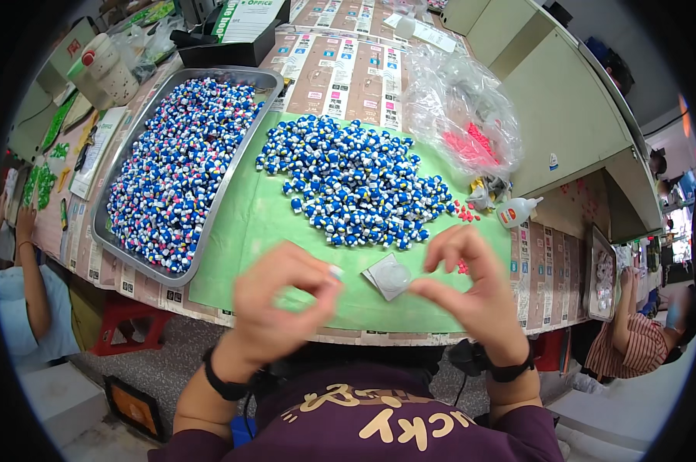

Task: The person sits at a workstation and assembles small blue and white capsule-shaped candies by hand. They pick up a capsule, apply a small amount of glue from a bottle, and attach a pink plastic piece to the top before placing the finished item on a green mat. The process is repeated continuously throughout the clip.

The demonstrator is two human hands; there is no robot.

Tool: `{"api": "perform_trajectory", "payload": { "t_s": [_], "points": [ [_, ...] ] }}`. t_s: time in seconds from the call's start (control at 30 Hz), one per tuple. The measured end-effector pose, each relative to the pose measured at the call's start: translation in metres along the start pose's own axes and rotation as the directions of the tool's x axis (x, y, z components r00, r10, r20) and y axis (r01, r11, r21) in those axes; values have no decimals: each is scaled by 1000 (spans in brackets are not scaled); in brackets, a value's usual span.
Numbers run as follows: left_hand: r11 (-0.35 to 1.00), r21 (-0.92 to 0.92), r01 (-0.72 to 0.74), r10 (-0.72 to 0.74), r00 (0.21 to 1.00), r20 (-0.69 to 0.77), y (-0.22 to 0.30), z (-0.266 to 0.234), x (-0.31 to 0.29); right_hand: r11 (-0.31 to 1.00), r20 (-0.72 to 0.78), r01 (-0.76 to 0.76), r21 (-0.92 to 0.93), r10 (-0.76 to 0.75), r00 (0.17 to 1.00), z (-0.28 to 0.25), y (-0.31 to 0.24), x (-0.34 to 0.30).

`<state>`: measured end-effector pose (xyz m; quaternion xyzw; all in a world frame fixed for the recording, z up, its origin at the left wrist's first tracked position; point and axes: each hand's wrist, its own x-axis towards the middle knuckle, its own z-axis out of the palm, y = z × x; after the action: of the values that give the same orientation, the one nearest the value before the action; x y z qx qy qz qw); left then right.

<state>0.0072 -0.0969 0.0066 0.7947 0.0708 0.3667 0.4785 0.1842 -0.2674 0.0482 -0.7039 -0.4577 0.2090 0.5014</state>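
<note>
My left hand [286, 296] is raised over the front of the green sheet [232, 239], thumb and forefinger pinching a small whitish piece [335, 272]. Its shape is too blurred to make out. To the right, my right hand [471, 285] has thumb and fingers apart, with nothing visible between them. Beside its thumb tip lies a round translucent dish [395, 277] on a small grey square pad [378, 271]. Beyond both hands spreads a heap of tiny blue and white figure-like pieces [355, 181]. Small pink-red pieces [466, 212] lie at the heap's right edge.
A metal tray [201, 258] full of similar pieces with pink bits stands left. At right are a white squeeze bottle [519, 211], a clear plastic bag [448, 92] with pink pieces, and a grey-green cabinet [571, 108]. A black box [228, 54] stands behind. Other people sit on both sides.
</note>
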Motion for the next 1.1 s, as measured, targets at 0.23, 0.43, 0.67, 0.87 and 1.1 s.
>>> {"api": "perform_trajectory", "payload": {
  "t_s": [0.23,0.43,0.67,0.87,1.1],
  "points": [
    [784,495,374,-197,907,-373,-48,-108,4,807,-154,-138,-575,59,986,-69,57,-19],
    [806,521,279,-170,954,-248,-37,-73,25,839,-173,-267,-474,209,963,-69,82,-36],
    [836,548,-25,-137,958,253,-48,-16,28,904,-47,-199,-378,196,979,-61,59,-33],
    [839,481,255,-400,888,228,-50,-15,32,902,-60,-157,-402,145,988,-63,56,-43],
    [866,362,346,-401,912,87,-41,-17,19,887,-8,-49,-460,51,999,-47,64,-44]
  ]
}}
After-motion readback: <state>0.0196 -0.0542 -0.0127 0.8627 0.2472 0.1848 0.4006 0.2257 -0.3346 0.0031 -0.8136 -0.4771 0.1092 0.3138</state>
